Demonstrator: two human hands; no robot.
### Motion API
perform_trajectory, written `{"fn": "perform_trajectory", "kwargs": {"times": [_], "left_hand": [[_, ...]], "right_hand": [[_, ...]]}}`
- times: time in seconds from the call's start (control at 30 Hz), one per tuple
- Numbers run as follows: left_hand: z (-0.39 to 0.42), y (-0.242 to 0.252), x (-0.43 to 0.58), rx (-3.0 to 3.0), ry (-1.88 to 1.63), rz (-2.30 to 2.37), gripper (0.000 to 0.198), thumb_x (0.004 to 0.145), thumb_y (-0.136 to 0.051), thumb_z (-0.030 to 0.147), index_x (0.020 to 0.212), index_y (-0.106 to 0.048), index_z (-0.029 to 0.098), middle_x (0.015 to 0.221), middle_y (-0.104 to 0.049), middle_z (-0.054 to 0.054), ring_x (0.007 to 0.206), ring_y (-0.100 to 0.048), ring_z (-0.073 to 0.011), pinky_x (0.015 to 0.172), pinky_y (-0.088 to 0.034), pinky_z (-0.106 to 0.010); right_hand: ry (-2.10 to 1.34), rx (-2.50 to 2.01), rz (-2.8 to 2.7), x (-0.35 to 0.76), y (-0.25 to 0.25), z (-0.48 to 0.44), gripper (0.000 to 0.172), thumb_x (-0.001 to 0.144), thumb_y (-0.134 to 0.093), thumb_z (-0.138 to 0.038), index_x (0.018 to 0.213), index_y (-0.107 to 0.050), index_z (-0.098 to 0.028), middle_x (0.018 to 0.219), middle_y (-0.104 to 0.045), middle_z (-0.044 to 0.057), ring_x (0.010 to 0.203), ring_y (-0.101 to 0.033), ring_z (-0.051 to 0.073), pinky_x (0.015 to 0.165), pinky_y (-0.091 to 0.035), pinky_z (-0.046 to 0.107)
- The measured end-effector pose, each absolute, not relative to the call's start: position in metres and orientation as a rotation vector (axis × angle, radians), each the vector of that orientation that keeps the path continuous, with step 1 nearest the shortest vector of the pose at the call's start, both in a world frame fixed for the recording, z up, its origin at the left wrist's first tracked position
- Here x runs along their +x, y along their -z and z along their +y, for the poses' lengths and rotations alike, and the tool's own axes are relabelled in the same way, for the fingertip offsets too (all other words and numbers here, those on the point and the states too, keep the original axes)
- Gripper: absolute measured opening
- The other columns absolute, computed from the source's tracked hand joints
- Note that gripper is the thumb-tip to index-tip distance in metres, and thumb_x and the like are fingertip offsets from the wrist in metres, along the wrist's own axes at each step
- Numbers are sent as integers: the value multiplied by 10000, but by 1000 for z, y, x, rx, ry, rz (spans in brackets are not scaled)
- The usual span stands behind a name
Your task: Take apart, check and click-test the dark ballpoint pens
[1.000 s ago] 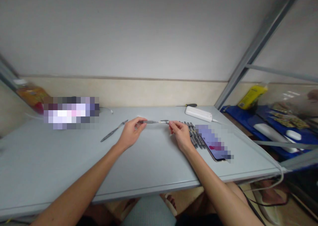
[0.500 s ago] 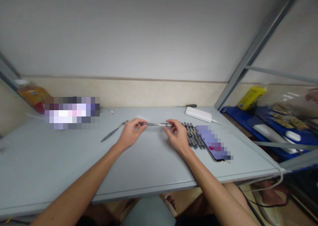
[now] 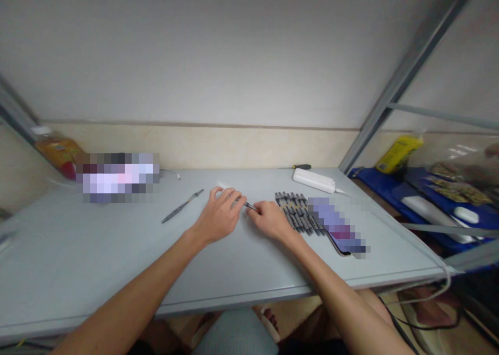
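Between my two hands a slim grey and silver pen (image 3: 251,206) slants down to the right. My left hand (image 3: 223,213) is curled over its upper left end, fingers bent around it. The other end sits in my right hand (image 3: 268,218), whose thumb and fingers are closed on it. To the left of my left hand, another grey pen (image 3: 181,208) lies slanted on the table. Right of my right hand, several grey pens (image 3: 298,214) lie side by side in rows, next to a phone (image 3: 339,230) with a blurred screen.
The pale table (image 3: 234,272) carries a white power strip (image 3: 314,180) and a screwdriver (image 3: 302,167) at the back. An orange bottle (image 3: 58,149) stands at the left beside a pixelated object (image 3: 119,178). Beyond the metal frame, a yellow packet (image 3: 399,153) rests on blue.
My hands have come closer together, and the pen has gone from level to slanting down to the right. My left hand's fingers now cover its left part. The view has shifted slightly.
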State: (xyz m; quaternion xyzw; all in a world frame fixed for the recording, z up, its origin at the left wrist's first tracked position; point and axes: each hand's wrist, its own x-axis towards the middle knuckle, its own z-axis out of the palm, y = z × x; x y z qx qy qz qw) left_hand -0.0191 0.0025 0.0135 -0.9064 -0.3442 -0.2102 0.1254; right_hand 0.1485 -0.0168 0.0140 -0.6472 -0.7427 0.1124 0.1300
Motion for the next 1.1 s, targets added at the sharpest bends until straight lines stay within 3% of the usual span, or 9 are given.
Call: {"fn": "perform_trajectory", "kwargs": {"times": [0.13,0.43,0.8,1.0,1.1], "left_hand": [[-3,-10,-8,-2508,429,-1081,183,831,-411,158,894,-582,166,896,-602,-123,913,-508,-268,814,-329,-436],[2,3,-12,-2515,248,-1299,210,795,-446,103,716,-634,150,665,-658,-119,708,-613,-235,734,-379,-369],[2,3,-9,-2555,277,-1702,203,756,-463,170,692,-655,178,648,-656,-101,643,-620,-227,597,-409,-309],[10,-2,-17,-2713,644,-1230,226,873,-417,325,934,-561,163,895,-631,-94,863,-545,-229,749,-392,-348],[15,-3,-21,-2742,678,-1099,254,915,-339,303,939,-544,155,897,-609,-92,857,-508,-219,741,-377,-345]], "right_hand": [[-735,-1783,-2206,145,-22,-12,394,848,-403,-334,646,-658,-112,572,-608,41,528,-508,117,465,-264,225],[-151,-1855,-2402,126,-9,-29,387,858,-382,-350,805,-695,-129,812,-692,167,761,-652,245,630,-425,294],[216,-1790,-2516,127,-6,-27,222,894,-360,-177,901,-578,-137,787,-680,142,762,-657,236,646,-452,306],[210,-1943,-2336,138,-10,-18,297,908,-330,-297,915,-590,-155,794,-683,146,759,-660,250,632,-442,307],[186,-1942,-2344,143,-13,-15,325,907,-313,-308,927,-602,-161,820,-685,148,777,-659,255,648,-436,314]]}}
